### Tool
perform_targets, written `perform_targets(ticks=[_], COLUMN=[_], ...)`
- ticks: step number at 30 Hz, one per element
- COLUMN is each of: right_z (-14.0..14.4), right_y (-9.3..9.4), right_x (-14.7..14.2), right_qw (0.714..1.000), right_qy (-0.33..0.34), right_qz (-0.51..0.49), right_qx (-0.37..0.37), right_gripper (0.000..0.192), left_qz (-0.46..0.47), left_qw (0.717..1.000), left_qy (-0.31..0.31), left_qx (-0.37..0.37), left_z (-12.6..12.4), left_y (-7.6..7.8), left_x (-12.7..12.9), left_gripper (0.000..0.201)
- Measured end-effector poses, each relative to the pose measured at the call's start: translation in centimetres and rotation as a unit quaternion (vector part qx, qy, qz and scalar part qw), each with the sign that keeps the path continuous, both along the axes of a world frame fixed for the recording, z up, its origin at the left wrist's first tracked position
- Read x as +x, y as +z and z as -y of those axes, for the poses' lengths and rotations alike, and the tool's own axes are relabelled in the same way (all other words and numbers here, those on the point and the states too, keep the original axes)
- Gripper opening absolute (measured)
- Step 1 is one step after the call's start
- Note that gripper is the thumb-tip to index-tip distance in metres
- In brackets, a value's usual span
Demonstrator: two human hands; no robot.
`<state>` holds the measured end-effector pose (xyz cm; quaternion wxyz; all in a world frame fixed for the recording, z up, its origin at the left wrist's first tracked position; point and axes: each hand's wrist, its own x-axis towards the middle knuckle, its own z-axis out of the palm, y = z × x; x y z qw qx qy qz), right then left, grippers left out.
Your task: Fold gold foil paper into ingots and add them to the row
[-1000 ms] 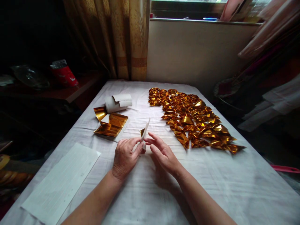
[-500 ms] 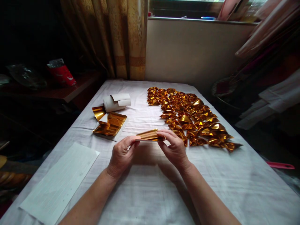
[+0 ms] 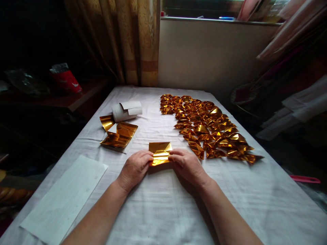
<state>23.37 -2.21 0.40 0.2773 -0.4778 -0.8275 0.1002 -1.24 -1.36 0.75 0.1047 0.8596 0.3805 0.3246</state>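
Between my hands is a small sheet of shiny gold foil paper point(image 3: 160, 148), creased crosswise with its near edge folded. My left hand point(image 3: 136, 168) is closed on its left edge, thumb and fingers pinching it. On the right edge, my right hand point(image 3: 187, 166) pinches it the same way. Many folded gold foil pieces point(image 3: 201, 130) lie in rows to the right, beyond my right hand. Left of centre rests a loose pile of gold foil sheets point(image 3: 124, 134), with a curled white paper roll point(image 3: 127, 111) just behind it.
A white cloth covers the table point(image 3: 153, 204). At the left front lies a pale paper sheet point(image 3: 65, 197). A red container point(image 3: 66, 81) stands on a dark side table. Behind are a gold curtain point(image 3: 138, 41) and a wall; clothes point(image 3: 304, 98) hang at the right.
The gold foil paper has tilted so its shiny face shows, and it is lower, nearer the table. Both hands have rolled over with it, keeping their pinch. The other things stay put.
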Motion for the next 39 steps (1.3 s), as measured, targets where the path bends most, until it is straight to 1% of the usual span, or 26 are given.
perform_targets(ticks=[2,4,8,12,15,18,22,25,26,28,30,33,37,39], right_z=[0.0,0.0,-0.3,-0.6,-0.7,-0.7,-0.6,-0.5,-0.4,-0.3,-0.2,-0.1,0.3,0.7], right_y=[0.1,0.1,0.1,-0.3,-0.6,-0.9,-0.9,-1.0,-1.1,-1.3,-1.6,-1.7,-1.0,-0.5], right_x=[0.0,0.1,0.1,-0.1,-0.5,-0.8,-1.4,-1.7,-1.8,-1.9,-2.0,-2.1,-2.6,-3.0], right_qw=[1.0,1.0,1.0,0.999,0.997,0.994,0.99,0.986,0.985,0.984,0.984,0.984,0.984,0.986], right_qy=[0.0,-0.007,-0.02,-0.04,-0.07,-0.102,-0.14,-0.163,-0.169,-0.176,-0.179,-0.172,-0.152,-0.125], right_qz=[0.017,0.024,0.001,-0.023,-0.027,-0.019,0.021,0.027,0.018,-0.001,-0.002,0.026,0.052,0.069], right_qx=[-0.001,-0.002,-0.014,-0.025,-0.025,-0.016,-0.006,0.0,0.006,0.017,0.022,0.031,0.073,0.088], right_gripper=[0.019,0.018,0.017,0.018,0.017,0.015,0.016,0.01,0.013,0.028,0.034,0.028,0.022,0.022], left_qz=[-0.032,-0.053,-0.071,-0.076,-0.078,-0.084,-0.099,-0.114,-0.118,-0.122,-0.123,-0.123,-0.117,-0.116], left_qw=[0.999,0.997,0.992,0.986,0.982,0.98,0.975,0.971,0.97,0.969,0.968,0.968,0.969,0.969], left_qy=[0.017,0.047,0.104,0.145,0.17,0.179,0.195,0.207,0.209,0.212,0.216,0.217,0.216,0.216], left_qx=[0.001,-0.006,-0.03,-0.036,-0.036,-0.038,-0.035,-0.036,-0.036,-0.034,-0.032,-0.034,-0.03,-0.026], left_z=[0.2,0.4,0.7,0.6,0.6,0.5,0.5,0.5,0.5,0.5,0.5,0.5,0.5,0.5], left_y=[0.1,0.4,0.5,0.2,0.0,0.0,0.1,0.1,0.1,0.2,0.2,0.1,0.1,0.1], left_x=[0.1,0.2,0.5,0.8,1.1,1.4,1.8,2.0,2.1,2.2,2.3,2.3,2.3,2.3], left_gripper=[0.013,0.01,0.003,0.01,0.012,0.013,0.016,0.019,0.02,0.021,0.022,0.023,0.025,0.025])
